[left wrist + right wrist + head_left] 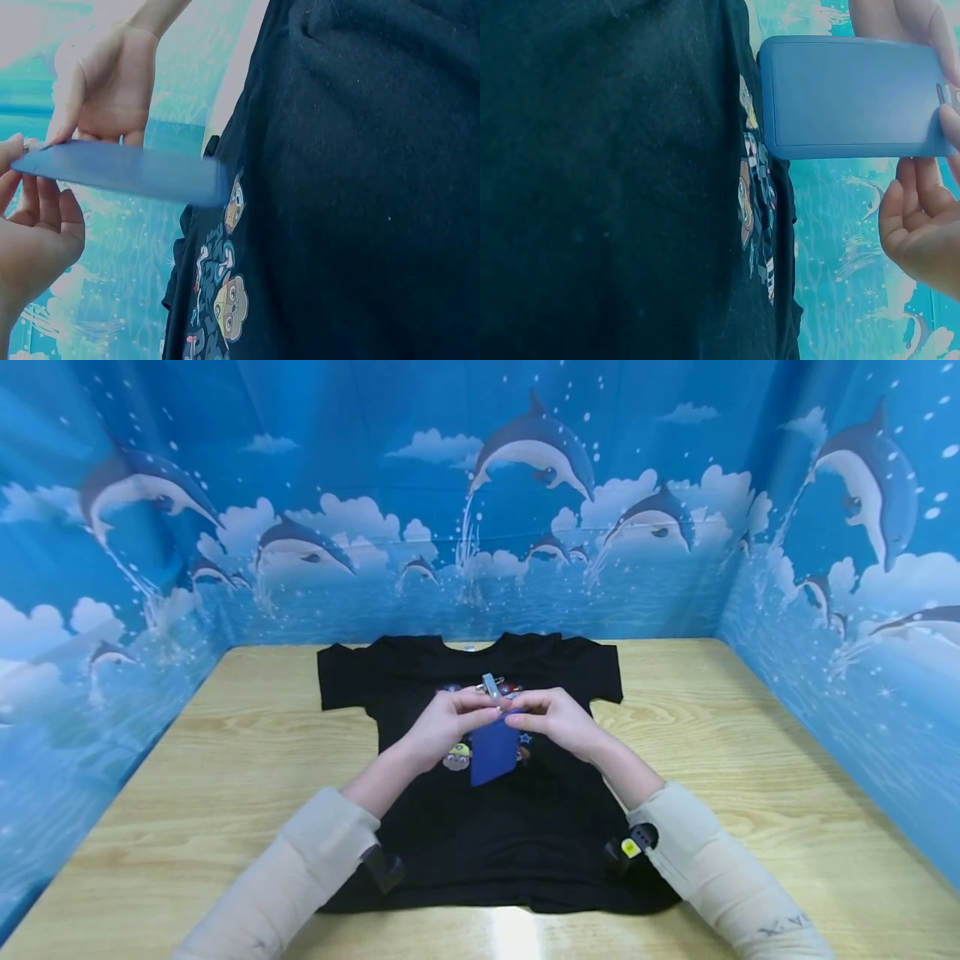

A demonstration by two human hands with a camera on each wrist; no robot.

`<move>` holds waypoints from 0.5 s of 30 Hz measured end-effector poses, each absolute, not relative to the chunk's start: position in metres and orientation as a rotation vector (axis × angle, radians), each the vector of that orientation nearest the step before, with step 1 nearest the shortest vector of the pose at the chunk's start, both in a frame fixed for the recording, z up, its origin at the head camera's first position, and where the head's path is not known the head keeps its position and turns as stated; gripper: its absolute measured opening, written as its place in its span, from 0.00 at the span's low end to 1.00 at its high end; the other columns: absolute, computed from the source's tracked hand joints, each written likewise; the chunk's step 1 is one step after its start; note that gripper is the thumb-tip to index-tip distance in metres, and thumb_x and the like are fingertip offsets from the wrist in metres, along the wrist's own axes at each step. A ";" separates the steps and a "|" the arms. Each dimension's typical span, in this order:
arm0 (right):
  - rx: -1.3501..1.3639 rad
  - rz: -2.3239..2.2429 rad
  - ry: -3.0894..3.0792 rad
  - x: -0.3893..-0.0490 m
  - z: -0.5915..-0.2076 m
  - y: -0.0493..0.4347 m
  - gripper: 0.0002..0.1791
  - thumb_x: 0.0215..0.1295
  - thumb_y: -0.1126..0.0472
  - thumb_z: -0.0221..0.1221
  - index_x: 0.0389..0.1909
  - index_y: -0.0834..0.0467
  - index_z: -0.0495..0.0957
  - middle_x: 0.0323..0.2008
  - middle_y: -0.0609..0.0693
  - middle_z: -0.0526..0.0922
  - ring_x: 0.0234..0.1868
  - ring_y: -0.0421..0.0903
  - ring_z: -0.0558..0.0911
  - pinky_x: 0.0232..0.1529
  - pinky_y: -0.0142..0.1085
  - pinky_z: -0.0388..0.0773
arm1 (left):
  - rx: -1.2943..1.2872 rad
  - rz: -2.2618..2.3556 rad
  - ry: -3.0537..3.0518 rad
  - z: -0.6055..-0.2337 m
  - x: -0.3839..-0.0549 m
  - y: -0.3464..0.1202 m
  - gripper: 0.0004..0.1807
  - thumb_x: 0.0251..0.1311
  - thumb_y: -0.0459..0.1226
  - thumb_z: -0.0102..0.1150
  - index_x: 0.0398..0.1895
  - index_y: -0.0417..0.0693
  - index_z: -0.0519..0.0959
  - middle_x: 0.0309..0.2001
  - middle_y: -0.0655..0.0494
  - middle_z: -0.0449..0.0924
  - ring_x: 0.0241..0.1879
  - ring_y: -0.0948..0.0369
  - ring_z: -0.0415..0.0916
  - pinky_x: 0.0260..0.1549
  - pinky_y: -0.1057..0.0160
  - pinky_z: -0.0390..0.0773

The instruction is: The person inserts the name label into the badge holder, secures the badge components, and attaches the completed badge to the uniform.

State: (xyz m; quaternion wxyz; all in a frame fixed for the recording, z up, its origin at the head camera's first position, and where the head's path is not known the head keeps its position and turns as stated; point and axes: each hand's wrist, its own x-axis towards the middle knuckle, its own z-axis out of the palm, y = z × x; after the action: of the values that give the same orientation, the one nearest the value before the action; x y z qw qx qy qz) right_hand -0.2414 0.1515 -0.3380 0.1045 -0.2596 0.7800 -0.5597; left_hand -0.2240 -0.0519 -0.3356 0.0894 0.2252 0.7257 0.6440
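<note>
A flat blue card holder (493, 753) hangs upright above the black T-shirt (525, 835), with a metal clip (491, 684) sticking up at its top edge. My left hand (448, 724) pinches the top of the holder near the clip, thumb toward me. From the other side, the thumb and fingers of my right hand (558, 722) pinch the same top edge. In the right wrist view, the holder (855, 97) shows a broad face with rounded corners and a small slot near the fingers. The left wrist view catches it nearly edge-on and blurred.
The T-shirt lies spread on a wooden table (247, 760), neck toward the back, with a cartoon print (456, 758) on its chest. A blue curtain (360, 585) with dolphins encloses the back and both sides. Dark devices (382, 867) are worn at both wrists.
</note>
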 end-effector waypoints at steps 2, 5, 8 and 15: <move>-0.759 -1.664 2.291 -0.242 -0.337 0.151 0.13 0.61 0.62 0.60 0.43 0.68 0.79 0.39 0.53 0.81 0.42 0.49 0.76 0.46 0.41 0.73 | 0.671 1.919 2.135 -0.335 -0.224 -0.053 0.16 0.63 0.35 0.53 0.51 0.34 0.77 0.49 0.47 0.76 0.50 0.56 0.70 0.46 0.59 0.72; -0.747 -1.679 2.275 -0.242 -0.337 0.151 0.14 0.60 0.62 0.61 0.43 0.68 0.79 0.36 0.51 0.81 0.38 0.47 0.77 0.44 0.40 0.74 | 0.670 1.934 2.095 -0.336 -0.224 -0.055 0.15 0.63 0.33 0.54 0.50 0.32 0.76 0.48 0.46 0.78 0.48 0.56 0.71 0.47 0.58 0.72; -0.763 -1.663 2.255 -0.242 -0.337 0.151 0.14 0.61 0.63 0.59 0.45 0.69 0.79 0.38 0.52 0.82 0.40 0.46 0.78 0.45 0.40 0.74 | 0.679 1.931 2.062 -0.336 -0.224 -0.057 0.15 0.62 0.32 0.54 0.49 0.30 0.77 0.45 0.49 0.79 0.46 0.57 0.72 0.45 0.58 0.72; -0.787 -1.661 2.241 -0.241 -0.337 0.150 0.14 0.64 0.65 0.56 0.46 0.70 0.78 0.42 0.56 0.81 0.42 0.46 0.78 0.47 0.41 0.74 | 0.731 1.923 2.073 -0.336 -0.224 -0.057 0.12 0.59 0.32 0.57 0.43 0.31 0.79 0.35 0.55 0.78 0.37 0.58 0.72 0.39 0.60 0.72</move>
State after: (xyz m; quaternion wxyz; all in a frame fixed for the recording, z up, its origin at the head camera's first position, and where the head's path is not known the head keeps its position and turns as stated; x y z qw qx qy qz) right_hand -0.2411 0.1500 -0.3374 0.1211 -0.2695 0.7675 -0.5688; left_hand -0.2242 -0.0568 -0.3361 0.1102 0.2487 0.7056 0.6544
